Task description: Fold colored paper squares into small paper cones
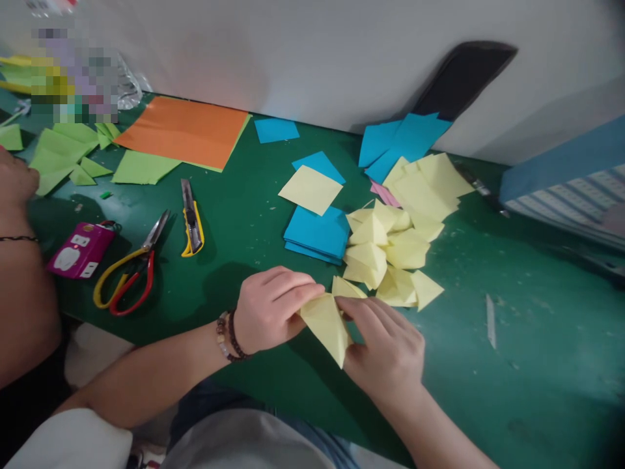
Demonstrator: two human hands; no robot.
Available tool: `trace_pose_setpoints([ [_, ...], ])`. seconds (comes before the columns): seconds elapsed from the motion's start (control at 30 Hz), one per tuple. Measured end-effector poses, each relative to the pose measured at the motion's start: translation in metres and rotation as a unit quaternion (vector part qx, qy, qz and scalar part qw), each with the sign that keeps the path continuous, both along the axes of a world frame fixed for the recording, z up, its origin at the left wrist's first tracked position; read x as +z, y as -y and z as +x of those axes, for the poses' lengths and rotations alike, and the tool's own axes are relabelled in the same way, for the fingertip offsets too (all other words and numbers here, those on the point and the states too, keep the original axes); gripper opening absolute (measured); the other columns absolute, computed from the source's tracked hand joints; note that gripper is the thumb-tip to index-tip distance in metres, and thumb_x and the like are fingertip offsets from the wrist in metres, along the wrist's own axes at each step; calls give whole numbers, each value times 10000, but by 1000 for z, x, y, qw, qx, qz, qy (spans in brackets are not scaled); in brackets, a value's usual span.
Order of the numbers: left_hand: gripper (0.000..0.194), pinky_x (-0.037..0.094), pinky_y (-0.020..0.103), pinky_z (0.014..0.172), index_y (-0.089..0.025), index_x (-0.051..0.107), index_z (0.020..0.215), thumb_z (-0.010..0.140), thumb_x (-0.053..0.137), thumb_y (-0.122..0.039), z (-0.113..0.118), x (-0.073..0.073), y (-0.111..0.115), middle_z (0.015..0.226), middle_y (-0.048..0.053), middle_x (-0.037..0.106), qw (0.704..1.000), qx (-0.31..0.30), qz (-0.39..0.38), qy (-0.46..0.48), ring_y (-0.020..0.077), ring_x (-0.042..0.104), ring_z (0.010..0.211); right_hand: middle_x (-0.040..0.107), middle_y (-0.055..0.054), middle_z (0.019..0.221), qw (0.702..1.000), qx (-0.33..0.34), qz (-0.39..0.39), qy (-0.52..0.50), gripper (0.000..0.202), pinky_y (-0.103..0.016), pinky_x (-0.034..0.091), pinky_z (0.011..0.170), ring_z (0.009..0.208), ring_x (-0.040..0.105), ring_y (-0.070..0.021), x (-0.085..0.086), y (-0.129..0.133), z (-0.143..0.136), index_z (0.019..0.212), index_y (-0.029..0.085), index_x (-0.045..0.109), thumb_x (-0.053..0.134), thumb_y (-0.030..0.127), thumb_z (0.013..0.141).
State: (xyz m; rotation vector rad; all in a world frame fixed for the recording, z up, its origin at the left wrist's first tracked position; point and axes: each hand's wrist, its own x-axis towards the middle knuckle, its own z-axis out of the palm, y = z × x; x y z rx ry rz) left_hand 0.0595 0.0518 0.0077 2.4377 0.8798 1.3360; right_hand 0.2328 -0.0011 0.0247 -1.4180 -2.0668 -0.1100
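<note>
Between my two hands is a folded piece of pale yellow paper [328,326], held just above the green table. My left hand [273,307], with bead bracelets at the wrist, is closed on its left edge. On the other side my right hand [388,342] pinches the paper between thumb and fingers. Just beyond them lie several folded yellow paper pieces [366,264]. A stack of blue paper squares [317,233] sits to their left, and a flat yellow square [311,189] lies behind it.
Left of my hands lie red-and-yellow-handled scissors [131,277], a yellow box cutter [192,225] and a magenta box [82,249]. Orange sheets [188,130] and green paper pieces [63,153] lie farther back. Another person's arm [24,273] rests at the left. A dark phone-like slab [466,78] leans on the wall.
</note>
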Motion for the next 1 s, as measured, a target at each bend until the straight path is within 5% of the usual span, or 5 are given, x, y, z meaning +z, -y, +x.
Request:
trace_pose_setpoints([
  [0.33, 128, 563, 222, 673, -165, 685, 977, 884, 605, -130, -3, 3, -2, 864, 58, 739, 994, -19, -104, 41, 133, 700, 765, 694, 2, 730, 1000, -22, 1, 16, 432, -259, 481, 584, 629, 646, -157, -2, -3, 3, 966, 194, 599, 435, 9, 612],
  [0.57, 136, 551, 208, 642, -156, 696, 943, 906, 568, -125, -4, 1, -2, 850, 53, 741, 994, -44, -101, 19, 128, 699, 742, 707, -76, 1057, 998, 31, -3, -56, 426, -327, 564, 804, 940, 683, -198, 1, -2, 2, 1114, 206, 589, 515, 17, 739],
  [1.0, 278, 577, 251, 834, -148, 694, 1080, 846, 560, -82, -1, 7, -2, 1038, 80, 722, 953, -101, -285, 26, 162, 688, 954, 742, -40, 996, 1000, 6, 8, -29, 383, -302, 572, 799, 880, 706, -178, -1, -6, 10, 1092, 222, 620, 548, 10, 782],
])
